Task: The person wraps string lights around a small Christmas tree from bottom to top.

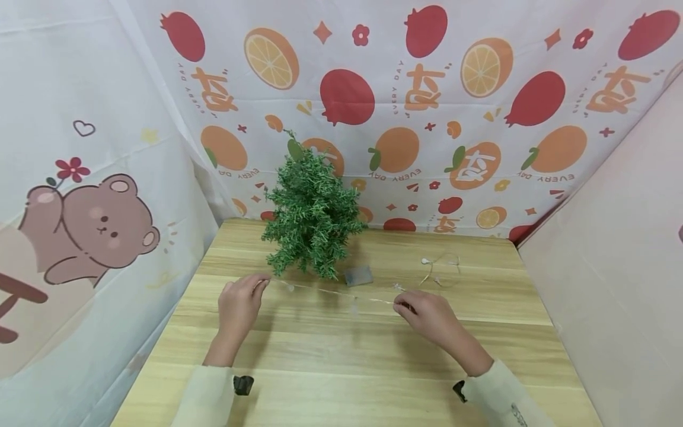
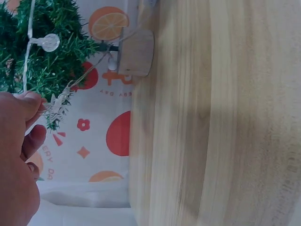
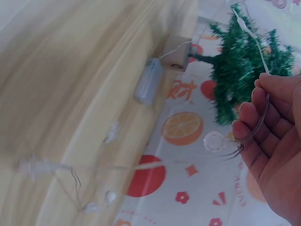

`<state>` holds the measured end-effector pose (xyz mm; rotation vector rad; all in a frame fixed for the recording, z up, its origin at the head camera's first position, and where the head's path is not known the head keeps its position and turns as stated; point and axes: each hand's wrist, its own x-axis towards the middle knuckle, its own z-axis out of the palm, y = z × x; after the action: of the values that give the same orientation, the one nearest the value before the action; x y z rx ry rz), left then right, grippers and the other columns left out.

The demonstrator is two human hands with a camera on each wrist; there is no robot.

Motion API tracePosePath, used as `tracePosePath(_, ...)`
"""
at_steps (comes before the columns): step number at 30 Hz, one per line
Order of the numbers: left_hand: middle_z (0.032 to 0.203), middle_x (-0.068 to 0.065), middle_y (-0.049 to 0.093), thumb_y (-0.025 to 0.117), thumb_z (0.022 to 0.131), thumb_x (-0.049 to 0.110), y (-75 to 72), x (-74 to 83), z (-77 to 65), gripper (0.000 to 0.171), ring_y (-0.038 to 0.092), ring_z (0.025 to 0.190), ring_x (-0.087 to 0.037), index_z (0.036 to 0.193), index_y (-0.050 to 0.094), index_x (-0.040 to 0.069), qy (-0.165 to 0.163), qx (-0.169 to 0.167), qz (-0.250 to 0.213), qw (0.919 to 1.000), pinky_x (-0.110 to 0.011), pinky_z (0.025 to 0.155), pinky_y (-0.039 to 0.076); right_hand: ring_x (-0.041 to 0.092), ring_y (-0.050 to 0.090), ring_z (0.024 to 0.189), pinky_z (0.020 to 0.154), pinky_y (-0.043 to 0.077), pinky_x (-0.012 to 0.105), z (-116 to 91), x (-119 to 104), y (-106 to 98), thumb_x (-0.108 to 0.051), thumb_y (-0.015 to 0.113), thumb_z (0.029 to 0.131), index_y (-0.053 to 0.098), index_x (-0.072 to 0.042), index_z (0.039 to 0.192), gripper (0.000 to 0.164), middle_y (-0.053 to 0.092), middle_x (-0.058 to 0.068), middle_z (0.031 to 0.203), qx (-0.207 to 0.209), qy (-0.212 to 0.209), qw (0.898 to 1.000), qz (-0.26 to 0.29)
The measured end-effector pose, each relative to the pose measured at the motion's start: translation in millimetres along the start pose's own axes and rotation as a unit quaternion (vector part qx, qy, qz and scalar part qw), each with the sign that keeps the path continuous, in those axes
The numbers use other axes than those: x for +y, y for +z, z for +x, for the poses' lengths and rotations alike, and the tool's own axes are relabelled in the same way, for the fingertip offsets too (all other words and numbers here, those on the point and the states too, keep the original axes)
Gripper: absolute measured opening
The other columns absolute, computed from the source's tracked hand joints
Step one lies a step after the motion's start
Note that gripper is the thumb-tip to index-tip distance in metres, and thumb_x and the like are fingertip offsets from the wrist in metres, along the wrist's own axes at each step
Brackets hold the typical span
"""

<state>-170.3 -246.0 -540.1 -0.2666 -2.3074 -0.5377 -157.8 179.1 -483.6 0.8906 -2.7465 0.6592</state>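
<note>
A thin string of fairy lights stretches between both hands, in front of a small artificial green tree. My left hand pinches one end of that stretch between thumb and fingers; a clear ornament hangs close to the fingertips in the left wrist view. Farther right, my right hand pinches the wire with thumb and index finger. A clear round bulb hangs by its curled fingers, where wire crosses the palm. The tree's wooden base shows in both wrist views.
A translucent box, seemingly a battery case, lies on the wooden table near the tree. More of the light string lies loosely coiled at the back right. A fruit-print cloth hangs behind; plain and bear-print cloths flank the sides.
</note>
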Motion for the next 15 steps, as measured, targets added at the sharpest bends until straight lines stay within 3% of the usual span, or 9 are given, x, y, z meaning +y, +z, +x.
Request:
tracePosePath(9, 0.09, -0.011, 0.076, 0.076, 0.089, 0.009, 7.5, -3.2, 4.6, 0.009, 0.066, 0.06, -0.028, 0.098, 0.075, 0.008, -0.054, 0.029, 0.01, 0.9981, -0.042, 0.053, 0.047, -0.002, 0.053, 0.071, 0.062, 0.047, 0.019, 11, -25, -14, -0.022, 0.07, 0.097, 0.074, -0.019, 0.098, 0.005, 0.066, -0.013, 0.086, 0.048, -0.041, 0.997, 0.036)
tracePosePath(15, 0.093, -0.011, 0.076, 0.075, 0.091, 0.009, 8.4, -11.1, 7.9, 0.011, 0.068, 0.063, -0.028, 0.102, 0.075, 0.007, -0.092, 0.035, 0.011, 0.9951, -0.042, 0.05, 0.048, -0.002, 0.056, 0.075, 0.066, 0.05, 0.021, 20, -38, -17, -0.021, 0.071, 0.096, 0.073, -0.022, 0.099, 0.004, 0.069, -0.014, 0.09, 0.057, -0.067, 0.995, 0.044)
